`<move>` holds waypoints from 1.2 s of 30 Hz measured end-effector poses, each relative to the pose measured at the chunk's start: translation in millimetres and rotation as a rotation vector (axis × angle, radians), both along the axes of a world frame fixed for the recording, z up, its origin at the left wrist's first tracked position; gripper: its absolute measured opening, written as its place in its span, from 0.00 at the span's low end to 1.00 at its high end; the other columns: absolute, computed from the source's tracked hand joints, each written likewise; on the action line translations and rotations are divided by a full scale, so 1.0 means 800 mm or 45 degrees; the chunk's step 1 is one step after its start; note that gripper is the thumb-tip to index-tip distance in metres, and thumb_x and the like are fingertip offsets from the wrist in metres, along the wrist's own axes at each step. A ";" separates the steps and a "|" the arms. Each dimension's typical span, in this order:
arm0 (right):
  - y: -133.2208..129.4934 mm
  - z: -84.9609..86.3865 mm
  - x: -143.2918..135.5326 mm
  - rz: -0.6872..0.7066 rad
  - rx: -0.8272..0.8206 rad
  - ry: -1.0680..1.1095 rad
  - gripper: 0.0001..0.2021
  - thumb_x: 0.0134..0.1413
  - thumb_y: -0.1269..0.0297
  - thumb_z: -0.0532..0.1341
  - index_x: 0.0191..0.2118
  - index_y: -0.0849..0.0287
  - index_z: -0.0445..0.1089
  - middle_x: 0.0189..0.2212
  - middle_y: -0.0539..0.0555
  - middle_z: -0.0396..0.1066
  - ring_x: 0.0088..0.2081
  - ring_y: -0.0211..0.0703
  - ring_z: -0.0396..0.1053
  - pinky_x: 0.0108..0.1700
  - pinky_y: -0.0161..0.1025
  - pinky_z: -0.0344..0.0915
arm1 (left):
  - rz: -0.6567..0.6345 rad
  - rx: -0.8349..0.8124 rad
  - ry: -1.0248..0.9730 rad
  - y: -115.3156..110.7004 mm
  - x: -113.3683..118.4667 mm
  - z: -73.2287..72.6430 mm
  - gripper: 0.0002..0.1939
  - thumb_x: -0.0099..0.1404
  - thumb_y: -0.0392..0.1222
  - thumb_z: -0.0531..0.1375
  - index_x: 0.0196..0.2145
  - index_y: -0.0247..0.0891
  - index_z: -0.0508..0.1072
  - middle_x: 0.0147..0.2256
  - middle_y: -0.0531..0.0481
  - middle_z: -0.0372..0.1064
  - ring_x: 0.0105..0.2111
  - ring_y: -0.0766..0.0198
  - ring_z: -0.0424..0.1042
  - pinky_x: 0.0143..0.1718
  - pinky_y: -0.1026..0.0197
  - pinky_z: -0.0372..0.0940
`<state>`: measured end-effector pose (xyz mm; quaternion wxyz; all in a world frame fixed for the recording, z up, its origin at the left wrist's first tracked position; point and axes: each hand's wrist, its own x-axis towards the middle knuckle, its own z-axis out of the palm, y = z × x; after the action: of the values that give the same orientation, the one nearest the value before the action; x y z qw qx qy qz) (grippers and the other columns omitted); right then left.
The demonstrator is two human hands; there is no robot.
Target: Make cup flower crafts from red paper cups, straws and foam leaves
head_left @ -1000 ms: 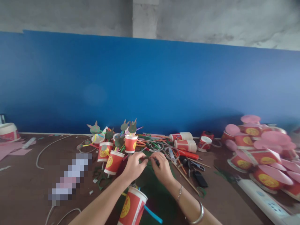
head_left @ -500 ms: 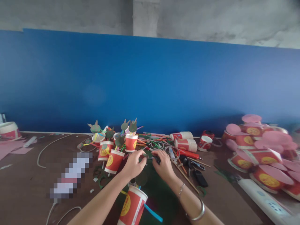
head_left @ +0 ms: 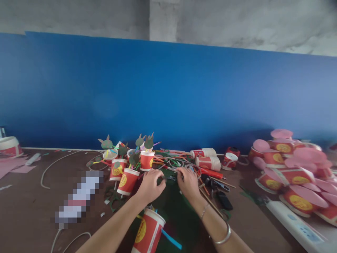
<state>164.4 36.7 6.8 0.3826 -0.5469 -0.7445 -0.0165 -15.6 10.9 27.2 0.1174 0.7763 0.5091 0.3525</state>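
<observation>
My left hand (head_left: 152, 185) is curled above the dark green sheet (head_left: 184, 221), thumb and fingers bent toward each other. A small dark patch shows between them; I cannot make out what it is. To its right, my right hand (head_left: 188, 182) has its fingers bent together at the edge of a heap of thin sticks (head_left: 171, 154). Whatever its fingertips hold is hidden. A red paper cup (head_left: 149, 232) with a blue straw (head_left: 171, 239) lies tilted below my left hand. Beside that hand stand several red cups (head_left: 128, 181) topped with dark green animal-head cutouts (head_left: 149, 142).
Stacked paper cups (head_left: 207, 163), a red tool handle (head_left: 212, 173) and a black object (head_left: 225, 200) lie right of my hands. Cups with pink paper discs (head_left: 300, 196) pile up at far right, beside a white power strip (head_left: 296, 223). A blue panel (head_left: 168, 91) stands behind.
The dark round piece seen below my left hand is no longer visible there. My right hand has shifted slightly right, its fingers drawn closer together. My left hand has barely moved.
</observation>
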 end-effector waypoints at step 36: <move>-0.008 0.023 0.009 0.149 0.211 -0.087 0.15 0.61 0.68 0.47 0.27 0.60 0.65 0.24 0.52 0.69 0.29 0.39 0.65 0.37 0.37 0.51 | 0.175 -0.168 -0.413 0.007 -0.003 0.000 0.07 0.58 0.41 0.54 0.27 0.37 0.69 0.27 0.51 0.70 0.30 0.63 0.69 0.34 0.63 0.60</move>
<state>171.4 30.5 25.2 0.4013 -0.4682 -0.7837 -0.0742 -18.4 16.2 27.6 0.2240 0.6633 0.5575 0.4460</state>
